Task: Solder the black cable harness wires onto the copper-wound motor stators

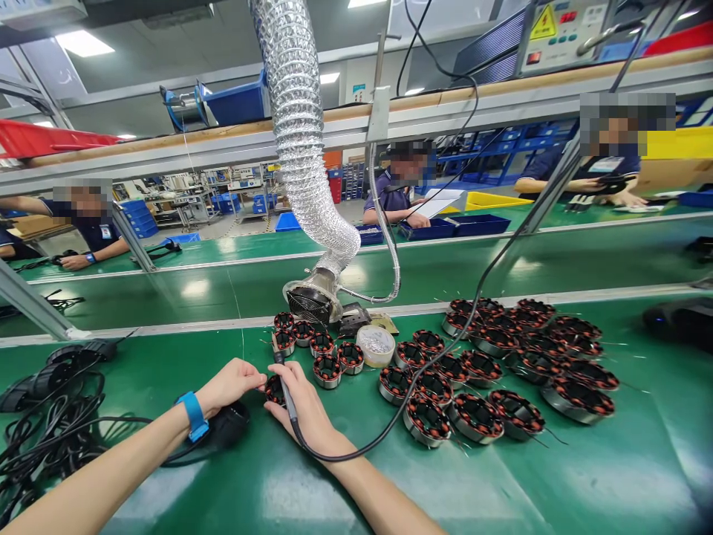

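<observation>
My left hand (237, 385), with a blue wrist strap, pinches the thin solder wire (243, 342) that hangs from above. Close beside it, my right hand (304, 401) is closed around a soldering iron (289, 401) with a black cable trailing over the wrist. Between my hands is a motor stator (273, 389) with copper-coloured windings, partly hidden by the fingers and the iron. My right fingers rest against its side. Whether the wire touches the stator or the iron I cannot make out. Several similar stators (327, 370) stand just beyond my right hand.
A fume duct (301, 134) ends in a fan (312, 305) ahead. Right of it sits a round, pale tub (375, 345). Many stators (476, 416) crowd the right; black cables (50, 423) heap at left. Co-workers sit across the green bench (223, 494). A wire spool (186, 111) is overhead.
</observation>
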Motion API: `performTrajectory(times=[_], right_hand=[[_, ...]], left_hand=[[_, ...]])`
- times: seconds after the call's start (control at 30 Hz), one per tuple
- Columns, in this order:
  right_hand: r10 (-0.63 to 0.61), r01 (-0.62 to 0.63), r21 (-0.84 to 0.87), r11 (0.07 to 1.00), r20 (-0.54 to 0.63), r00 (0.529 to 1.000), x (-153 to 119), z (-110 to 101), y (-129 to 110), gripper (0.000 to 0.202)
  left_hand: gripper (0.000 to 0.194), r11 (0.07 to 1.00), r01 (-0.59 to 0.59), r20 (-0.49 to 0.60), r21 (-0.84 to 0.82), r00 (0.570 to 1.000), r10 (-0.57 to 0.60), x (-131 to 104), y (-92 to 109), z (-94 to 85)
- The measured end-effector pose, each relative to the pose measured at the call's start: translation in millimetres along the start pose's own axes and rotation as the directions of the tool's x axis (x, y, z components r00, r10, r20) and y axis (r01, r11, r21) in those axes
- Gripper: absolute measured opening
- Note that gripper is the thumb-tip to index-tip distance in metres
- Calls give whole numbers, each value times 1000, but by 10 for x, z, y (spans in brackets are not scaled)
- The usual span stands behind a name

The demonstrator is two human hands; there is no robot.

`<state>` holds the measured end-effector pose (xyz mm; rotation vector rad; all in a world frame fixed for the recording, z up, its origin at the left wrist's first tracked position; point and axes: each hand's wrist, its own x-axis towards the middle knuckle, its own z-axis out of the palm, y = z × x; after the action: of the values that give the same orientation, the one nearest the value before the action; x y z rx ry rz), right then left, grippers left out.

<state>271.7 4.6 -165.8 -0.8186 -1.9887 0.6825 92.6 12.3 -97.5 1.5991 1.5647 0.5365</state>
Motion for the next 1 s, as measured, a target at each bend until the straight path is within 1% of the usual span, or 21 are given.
performTrajectory(times=[0.1,0.17,0.2,0.33,0.43,0.5,0.63,0.77,0.87,0.93,1.0], right_hand=[[-3,3,-3,1000,0,1000,0,1,5,69],[-2,2,-7,1000,-2,1000,0,0,5,69],[0,0,-10,1000,-3,1000,-1,-1,4,69],[5,-5,-16,1000,-4,1000,-4,-8,-7,69],[9,-9,-15,1000,0,1000,-6,-13,-15,69],[11,-11,-14,1000,7,1000,-6,-15,-18,69],[6,-6,-13,1000,6,1000,0,-14,-14,69],[10,-9,-25,1000,4,1000,5,-4,-6,69],[13,-12,-24,1000,7,1000,1,6,-1,70],[5,-5,-10,1000,9,1000,-4,10,1,70],[1,-1,4,1000,16,1000,-7,12,-2,70]], left_hand=[[49,998,66,16,-8,998,-66,6,-29,-6],[49,995,97,35,-28,995,-96,14,-45,-9],[47,995,90,34,-35,995,-89,22,-52,-11],[39,999,3,13,-42,1000,-2,67,-75,-29],[36,998,54,41,-41,998,-52,99,-80,-53],[33,996,74,39,-47,997,-73,111,-73,-62],[31,998,42,23,-54,999,-41,123,-53,-43],[32,998,36,16,-45,999,-36,116,-51,7],[35,1000,10,-2,9,1000,-10,93,-30,28],[41,997,3,26,72,1000,-5,71,3,27],[47,994,9,86,110,996,-19,53,39,17]])
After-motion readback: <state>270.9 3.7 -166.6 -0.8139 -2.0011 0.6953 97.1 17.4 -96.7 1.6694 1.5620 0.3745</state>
